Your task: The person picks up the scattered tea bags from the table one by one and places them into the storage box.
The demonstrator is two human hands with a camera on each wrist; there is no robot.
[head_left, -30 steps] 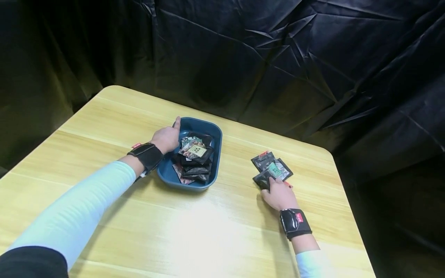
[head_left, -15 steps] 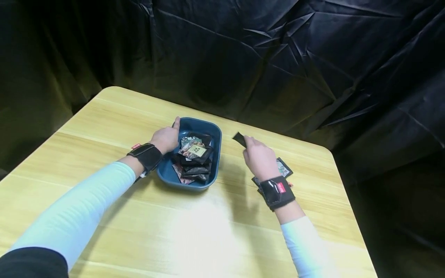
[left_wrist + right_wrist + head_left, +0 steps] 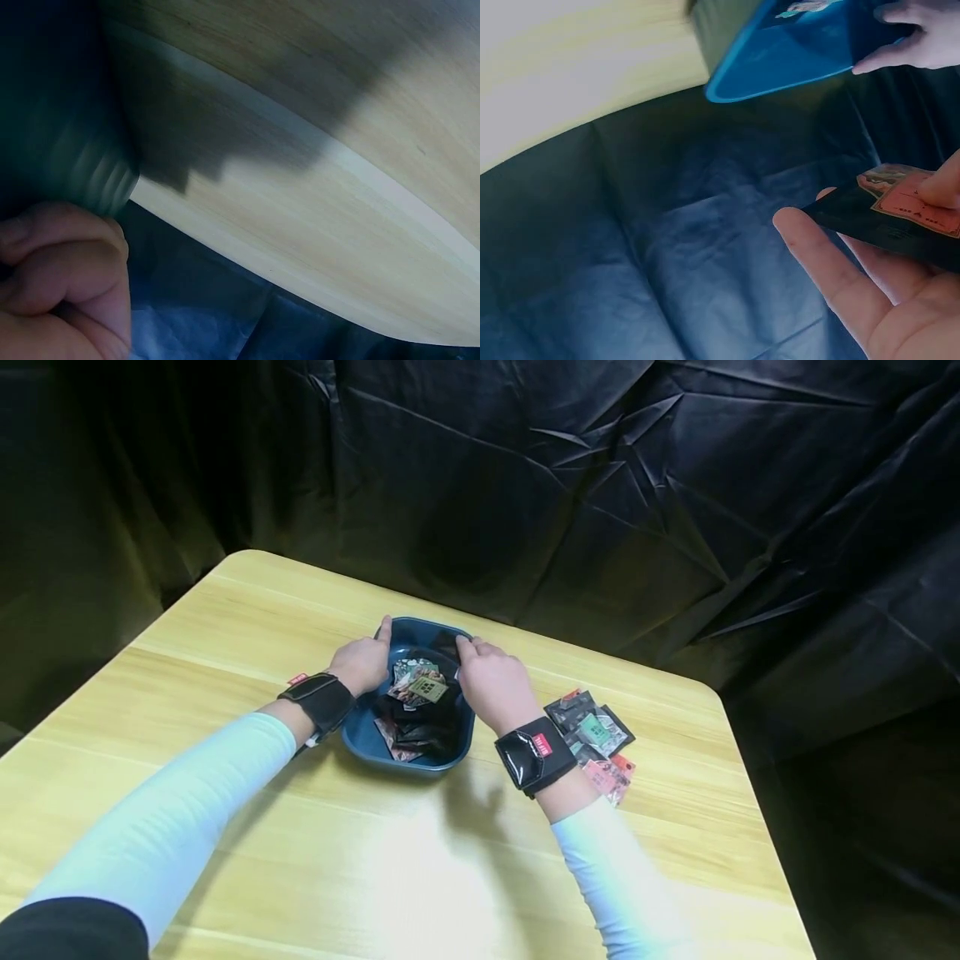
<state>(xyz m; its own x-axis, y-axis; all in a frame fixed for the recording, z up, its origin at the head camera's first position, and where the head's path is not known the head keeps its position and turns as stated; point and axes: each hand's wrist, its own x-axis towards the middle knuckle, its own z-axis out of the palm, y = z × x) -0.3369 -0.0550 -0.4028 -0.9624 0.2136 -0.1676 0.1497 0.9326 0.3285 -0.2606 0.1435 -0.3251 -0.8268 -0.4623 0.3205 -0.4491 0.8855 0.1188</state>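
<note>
Start at left: find left hand (image 3: 362, 664) on left side of box (image 3: 364, 737), pinching the wall, with index finger straight along the far-left rim and others curled against the outside. Judge this a sound brace; press down evenly, without tipping, and leave the landing spot free of thumb.

Next, inside box: note pile (image 3: 420, 687) heaped toward middle and right, with printed labels uppermost on some wrappers and bare floor at left front. Aim for a low place rather than the crest; otherwise expect sliding.

Over far-right part of box: see right hand (image 3: 495, 689) with dark packet (image 3: 889, 214), pinched between thumb, on the pink label, and fingers stretched beneath. Cannot tell from head view about contact between packet and pile. Judge the step as laying packet in box, well advanced. Clear the rim fully, bring in level, set down rather than drop, then part thumb from fingers cleanly so as not to drag a corner back out. Allow for a slick, limp wrapper: pinch lightly, without crushing.

Farther right, on counter (image 3: 247, 635): note spares (image 3: 596, 732) overlapping in a loose cluster, partly hidden behind right strap (image 3: 536, 756) and wrist. Come back high over spares, so as not to sweep any toward the edge. Lift singly, by a free corner.
</note>
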